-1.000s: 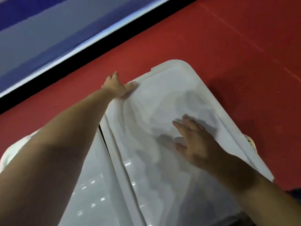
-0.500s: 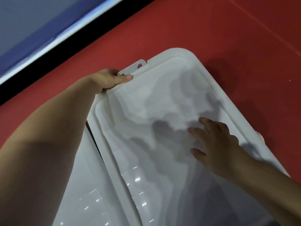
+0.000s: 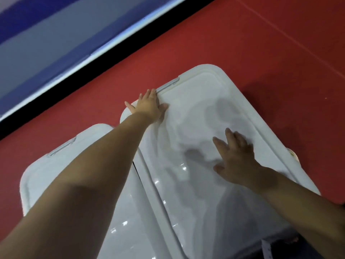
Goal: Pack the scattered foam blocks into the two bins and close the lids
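Two white plastic bins stand side by side on the red floor, both with lids on. The right bin's lid (image 3: 205,184) fills the middle of the view. My left hand (image 3: 147,106) presses flat on its far left corner, fingers spread, just beside the grey latch (image 3: 168,86). My right hand (image 3: 235,157) lies flat on the lid's middle right, fingers straight. The left bin's lid (image 3: 46,171) lies under my left forearm, with its own grey latch (image 3: 61,147) at the far edge. No foam blocks are visible.
Red floor (image 3: 261,53) surrounds the bins. A black strip and a blue-and-white wall (image 3: 56,43) run along the far left. A narrow dark gap (image 3: 136,171) separates the two bins.
My left hand let go of the raised latch tab and now lies flat on the lid corner; the latch looks folded down. My right hand stayed flat on the lid. The camera pulled back.
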Demonstrator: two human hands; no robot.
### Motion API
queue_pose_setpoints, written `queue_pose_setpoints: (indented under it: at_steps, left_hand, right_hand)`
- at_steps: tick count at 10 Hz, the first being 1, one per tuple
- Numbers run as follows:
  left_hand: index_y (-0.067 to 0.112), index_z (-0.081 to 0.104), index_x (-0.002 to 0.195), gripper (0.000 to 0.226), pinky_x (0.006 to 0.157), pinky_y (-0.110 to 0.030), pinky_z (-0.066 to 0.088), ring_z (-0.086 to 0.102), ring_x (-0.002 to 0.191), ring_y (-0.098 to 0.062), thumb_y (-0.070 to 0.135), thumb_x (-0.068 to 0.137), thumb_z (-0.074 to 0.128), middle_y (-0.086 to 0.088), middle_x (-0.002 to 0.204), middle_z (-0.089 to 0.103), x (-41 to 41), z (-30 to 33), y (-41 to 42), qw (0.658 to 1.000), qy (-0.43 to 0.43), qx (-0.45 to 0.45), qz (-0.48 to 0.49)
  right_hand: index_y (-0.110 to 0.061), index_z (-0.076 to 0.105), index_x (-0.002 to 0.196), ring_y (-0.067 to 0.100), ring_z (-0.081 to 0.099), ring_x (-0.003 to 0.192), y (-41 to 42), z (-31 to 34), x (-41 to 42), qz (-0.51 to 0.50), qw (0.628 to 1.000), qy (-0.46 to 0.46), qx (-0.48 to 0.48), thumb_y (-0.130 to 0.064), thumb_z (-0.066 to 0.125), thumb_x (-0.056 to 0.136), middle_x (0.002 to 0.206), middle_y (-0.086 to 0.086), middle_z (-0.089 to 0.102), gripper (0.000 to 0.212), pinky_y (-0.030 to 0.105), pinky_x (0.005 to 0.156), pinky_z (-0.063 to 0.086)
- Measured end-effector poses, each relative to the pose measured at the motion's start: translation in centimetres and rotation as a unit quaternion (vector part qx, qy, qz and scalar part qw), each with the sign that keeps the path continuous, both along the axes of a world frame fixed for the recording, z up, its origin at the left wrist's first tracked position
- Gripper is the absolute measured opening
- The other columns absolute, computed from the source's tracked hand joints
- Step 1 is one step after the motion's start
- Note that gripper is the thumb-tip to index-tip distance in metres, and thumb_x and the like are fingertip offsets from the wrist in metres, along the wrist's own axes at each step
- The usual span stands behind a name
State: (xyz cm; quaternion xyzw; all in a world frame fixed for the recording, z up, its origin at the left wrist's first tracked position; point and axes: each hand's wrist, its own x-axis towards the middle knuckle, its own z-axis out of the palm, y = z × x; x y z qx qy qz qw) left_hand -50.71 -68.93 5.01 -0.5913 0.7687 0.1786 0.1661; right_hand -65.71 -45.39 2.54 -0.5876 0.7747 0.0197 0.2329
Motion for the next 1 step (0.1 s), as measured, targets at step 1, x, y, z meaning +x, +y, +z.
queue_pose_setpoints:
  at_steps: [1]
  left_hand:
    - [0.023, 0.011, 0.154, 0.078, 0.117, -0.054, 0.006, 0.007, 0.149, -0.020, 0.060, 0.093, 0.042, 0.002, 0.162, 0.007, 4.33, 5.17, 6.35, 0.984, 0.167, 0.062, 0.033]
  right_hand:
    - [-0.027, 0.013, 0.149, 0.035, -0.001, 0.144, 0.87, 1.28, 0.08, -0.020, 0.996, -0.026, 0.083, -0.046, 0.058, 0.085, 0.157, 0.011, -0.007, 0.080, 0.054, 0.111, 0.020]
